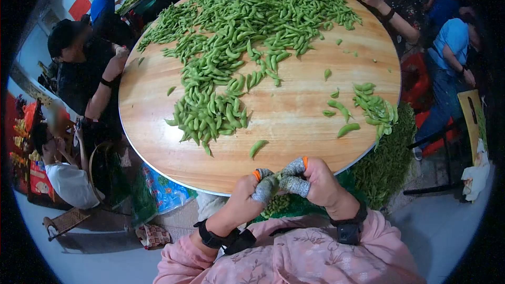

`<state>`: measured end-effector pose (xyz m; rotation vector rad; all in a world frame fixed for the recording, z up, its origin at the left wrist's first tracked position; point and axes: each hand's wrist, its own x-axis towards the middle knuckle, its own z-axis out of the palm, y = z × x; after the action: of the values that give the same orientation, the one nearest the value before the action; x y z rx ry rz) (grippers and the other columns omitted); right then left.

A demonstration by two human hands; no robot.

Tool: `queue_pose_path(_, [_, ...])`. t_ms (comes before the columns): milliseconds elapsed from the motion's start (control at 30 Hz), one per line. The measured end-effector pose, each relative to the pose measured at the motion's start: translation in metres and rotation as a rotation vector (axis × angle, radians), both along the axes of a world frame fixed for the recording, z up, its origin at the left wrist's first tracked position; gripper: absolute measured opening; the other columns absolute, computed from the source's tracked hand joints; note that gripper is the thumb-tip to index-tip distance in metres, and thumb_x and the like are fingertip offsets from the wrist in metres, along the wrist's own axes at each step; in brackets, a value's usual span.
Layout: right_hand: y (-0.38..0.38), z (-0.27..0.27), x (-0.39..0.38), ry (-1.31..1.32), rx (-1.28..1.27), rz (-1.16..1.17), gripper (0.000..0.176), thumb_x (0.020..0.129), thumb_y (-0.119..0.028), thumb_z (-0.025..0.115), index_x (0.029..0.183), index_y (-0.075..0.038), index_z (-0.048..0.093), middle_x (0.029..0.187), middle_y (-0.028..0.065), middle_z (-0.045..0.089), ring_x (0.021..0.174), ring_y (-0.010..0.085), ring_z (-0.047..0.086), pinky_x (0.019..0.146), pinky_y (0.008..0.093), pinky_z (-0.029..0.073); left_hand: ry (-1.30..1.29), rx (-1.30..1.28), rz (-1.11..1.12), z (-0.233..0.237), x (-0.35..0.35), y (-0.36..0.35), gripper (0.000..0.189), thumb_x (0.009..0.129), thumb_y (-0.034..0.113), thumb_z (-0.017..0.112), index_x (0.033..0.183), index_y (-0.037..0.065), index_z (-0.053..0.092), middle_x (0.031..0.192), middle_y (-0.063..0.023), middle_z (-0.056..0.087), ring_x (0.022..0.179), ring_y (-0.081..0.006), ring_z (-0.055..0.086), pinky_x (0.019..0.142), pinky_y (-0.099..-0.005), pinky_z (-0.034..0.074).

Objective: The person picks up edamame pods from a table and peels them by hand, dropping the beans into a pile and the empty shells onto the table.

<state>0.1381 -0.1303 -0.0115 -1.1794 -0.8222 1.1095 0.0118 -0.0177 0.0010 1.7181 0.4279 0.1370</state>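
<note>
My left hand (246, 194) and my right hand (321, 184) meet at the near edge of the round wooden table (294, 121). Grey knitted sleeves with orange bands cover some of my fingers. Both hands are closed, fingertips pinched together on a green soybean pod (279, 174), mostly hidden by the fingers. Under my hands, shelled green beans (277, 205) lie in a container whose rim I cannot make out. One loose pod (258, 148) rests on the table just beyond my left hand.
A large heap of soybean pods (231, 37) spreads over the table's far and middle part. A smaller pile of pale pods (376, 108) lies at the right edge. Discarded green husks (384, 163) are heaped below it. Other people sit around, including one in a black cap (71, 42) at left.
</note>
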Motion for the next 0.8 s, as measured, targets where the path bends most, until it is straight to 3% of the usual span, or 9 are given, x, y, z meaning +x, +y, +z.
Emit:
queue_pose_path(167, [0.000, 0.002, -0.002, -0.076, -0.014, -0.082, 0.008, 0.073, -0.001, 0.054, 0.081, 0.003, 0.056, 0.073, 0.0045, 0.058, 0.067, 0.0088, 0.053, 0.061, 0.0222, 0.043, 0.028, -0.166, 0.090, -0.010, 0.001, -0.003, 0.012, 0.075, 0.003, 0.044, 0.083, -0.001, 0.051, 0.063, -0.0074, 0.050, 0.058, -0.0156, 0.045, 0.057, -0.0274, 0.039])
queue_pose_path(233, [-0.002, -0.002, -0.003, -0.092, -0.028, -0.096, 0.009, 0.073, -0.001, 0.054, 0.081, 0.002, 0.056, 0.074, 0.0048, 0.058, 0.067, 0.0090, 0.053, 0.061, 0.0222, 0.043, -0.078, 0.036, 0.056, -0.013, -0.001, -0.005, 0.015, 0.073, 0.002, 0.044, 0.085, -0.001, 0.050, 0.065, -0.0086, 0.051, 0.059, -0.0183, 0.046, 0.057, -0.0286, 0.039])
queue_pose_path(300, [-0.006, -0.006, 0.006, -0.226, 0.033, -0.342, 0.014, 0.079, -0.005, 0.045, 0.089, 0.000, 0.053, 0.072, 0.0036, 0.057, 0.062, 0.0095, 0.053, 0.052, 0.0208, 0.043, -0.065, 0.104, 0.033, -0.013, -0.004, 0.004, 0.016, 0.072, 0.001, 0.043, 0.086, -0.002, 0.050, 0.066, -0.0100, 0.051, 0.061, -0.0184, 0.046, 0.058, -0.0291, 0.040])
queue_pose_path(433, [-0.039, -0.008, 0.066, 0.169, -0.047, -0.726, 0.024, 0.078, -0.007, 0.043, 0.102, -0.003, 0.047, 0.069, 0.0040, 0.051, 0.050, 0.0068, 0.044, 0.037, 0.0143, 0.030, 0.071, 0.350, 0.122, 0.007, -0.001, 0.033, 0.013, 0.075, -0.001, 0.042, 0.086, -0.001, 0.049, 0.067, -0.0061, 0.049, 0.065, -0.0113, 0.044, 0.059, -0.0249, 0.038])
queue_pose_path(500, [-0.055, -0.005, 0.082, 0.191, -0.032, -0.910, 0.028, 0.075, -0.006, 0.048, 0.103, -0.001, 0.048, 0.071, 0.0014, 0.051, 0.051, 0.0044, 0.042, 0.039, 0.0123, 0.027, 0.096, 0.512, 0.109, 0.009, 0.012, 0.048, 0.016, 0.073, 0.003, 0.047, 0.089, -0.001, 0.050, 0.063, -0.0126, 0.051, 0.060, -0.0176, 0.051, 0.056, -0.0294, 0.040])
queue_pose_path(567, [-0.060, 0.003, 0.081, 0.100, 0.014, -0.911, 0.029, 0.075, -0.006, 0.047, 0.104, -0.001, 0.048, 0.071, 0.0014, 0.051, 0.051, 0.0040, 0.042, 0.038, 0.0127, 0.028, 0.338, 0.928, 0.012, 0.006, 0.029, 0.054, 0.021, 0.070, 0.010, 0.053, 0.088, 0.001, 0.053, 0.061, -0.0175, 0.053, 0.059, -0.0302, 0.055, 0.052, -0.0360, 0.041])
queue_pose_path(600, [-0.063, 0.004, 0.079, 0.014, 0.048, -0.920, 0.030, 0.075, -0.006, 0.047, 0.104, -0.001, 0.048, 0.070, 0.0015, 0.051, 0.052, 0.0036, 0.042, 0.038, 0.0132, 0.028, 0.326, 0.942, 0.020, 0.001, 0.036, 0.056, 0.025, 0.067, 0.017, 0.057, 0.087, 0.003, 0.055, 0.063, -0.0188, 0.054, 0.061, -0.0364, 0.053, 0.050, -0.0404, 0.041])
queue_pose_path(733, [-0.055, 0.006, 0.052, -0.174, -0.131, -0.747, 0.032, 0.074, -0.003, 0.049, 0.106, -0.001, 0.047, 0.071, 0.0023, 0.053, 0.056, 0.0050, 0.045, 0.044, 0.0156, 0.034, 0.318, 1.102, -0.117, -0.001, 0.050, 0.065, 0.024, 0.060, 0.007, 0.055, 0.083, 0.000, 0.055, 0.064, -0.0160, 0.056, 0.060, -0.0312, 0.056, 0.050, -0.0385, 0.043])
queue_pose_path(800, [-0.040, 0.007, 0.034, -0.239, -0.179, -0.475, 0.030, 0.073, -0.001, 0.051, 0.104, 0.000, 0.049, 0.073, 0.0026, 0.054, 0.062, 0.0068, 0.048, 0.055, 0.0190, 0.040, 0.334, 1.109, -0.139, 0.001, 0.048, 0.065, 0.019, 0.064, 0.009, 0.056, 0.081, 0.000, 0.055, 0.061, -0.0175, 0.055, 0.060, -0.0320, 0.055, 0.051, -0.0371, 0.044])
